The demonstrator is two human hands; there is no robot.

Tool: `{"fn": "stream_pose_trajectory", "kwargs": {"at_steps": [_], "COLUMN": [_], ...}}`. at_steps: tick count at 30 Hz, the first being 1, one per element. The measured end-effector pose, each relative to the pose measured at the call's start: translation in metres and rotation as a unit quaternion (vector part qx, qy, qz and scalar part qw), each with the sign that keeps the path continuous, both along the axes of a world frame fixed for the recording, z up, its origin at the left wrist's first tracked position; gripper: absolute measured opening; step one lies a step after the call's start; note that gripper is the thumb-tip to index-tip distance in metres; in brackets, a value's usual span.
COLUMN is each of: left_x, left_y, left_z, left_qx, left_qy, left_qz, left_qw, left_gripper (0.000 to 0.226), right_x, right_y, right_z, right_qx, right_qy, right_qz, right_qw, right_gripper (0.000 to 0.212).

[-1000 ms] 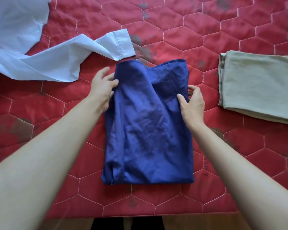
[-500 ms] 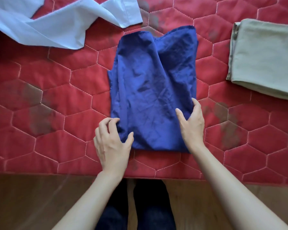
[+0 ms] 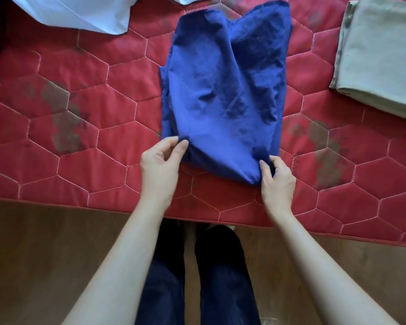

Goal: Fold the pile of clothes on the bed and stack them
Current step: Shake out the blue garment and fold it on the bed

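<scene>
Blue cloth [image 3: 223, 95] lies on the red quilted bed [image 3: 80, 127], long axis running away from the person. Left hand [image 3: 161, 165] and right hand [image 3: 277, 179] pinch its near corners.

Single head-worn view, wide-angle, looking steeply down from standing height. Faces the near edge of the bed [image 3: 56, 141], which fills the upper two-thirds of the frame; floor [image 3: 45, 254] and the wearer's legs [image 3: 197, 289] take the bottom. Both forearms enter from below. Close range; edges bow outward. No second view.
</scene>
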State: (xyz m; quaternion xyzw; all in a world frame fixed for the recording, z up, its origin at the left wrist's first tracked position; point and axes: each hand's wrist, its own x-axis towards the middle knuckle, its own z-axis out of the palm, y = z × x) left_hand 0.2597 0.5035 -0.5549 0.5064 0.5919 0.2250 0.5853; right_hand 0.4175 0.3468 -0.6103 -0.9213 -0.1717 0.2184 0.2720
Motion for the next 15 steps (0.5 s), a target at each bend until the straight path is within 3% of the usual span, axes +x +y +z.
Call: {"fn": "stream_pose_trajectory", "kwargs": {"at_steps": [2, 4, 8, 10, 12, 15], "left_x": [-0.013, -0.028, -0.04, -0.044, -0.052, -0.07], "left_y": [0.004, 0.002, 0.002, 0.005, 0.005, 0.002], "left_z": [-0.013, -0.02, -0.013, -0.012, -0.02, -0.03], "left_qx": [-0.127, -0.165, -0.144, -0.087, -0.018, -0.011], "left_qy": [-0.042, 0.004, -0.02, -0.009, 0.097, 0.203], "left_qz": [0.037, 0.014, -0.055, -0.08, -0.116, -0.173], "left_qw": [0.99, 0.986, 0.988, 0.993, 0.988, 0.964], "left_gripper": [0.016, 0.017, 0.014, 0.016, 0.012, 0.017], "right_x": [0.005, 0.007, 0.009, 0.009, 0.01, 0.009], "right_y": [-0.002, -0.005, -0.01, -0.012, -0.014, -0.017], "right_z": [-0.005, -0.01, -0.014, -0.015, -0.013, -0.005], "right_qx": [0.005, 0.004, 0.014, 0.016, 0.021, 0.039], "right_qy": [0.013, 0.024, 0.04, 0.036, 0.041, 0.068], "right_qz": [-0.009, -0.014, -0.019, -0.018, -0.016, -0.012], "right_qw": [1.0, 1.0, 0.999, 0.999, 0.999, 0.997], "right_gripper": [0.017, 0.02, 0.027, 0.026, 0.031, 0.041]}}
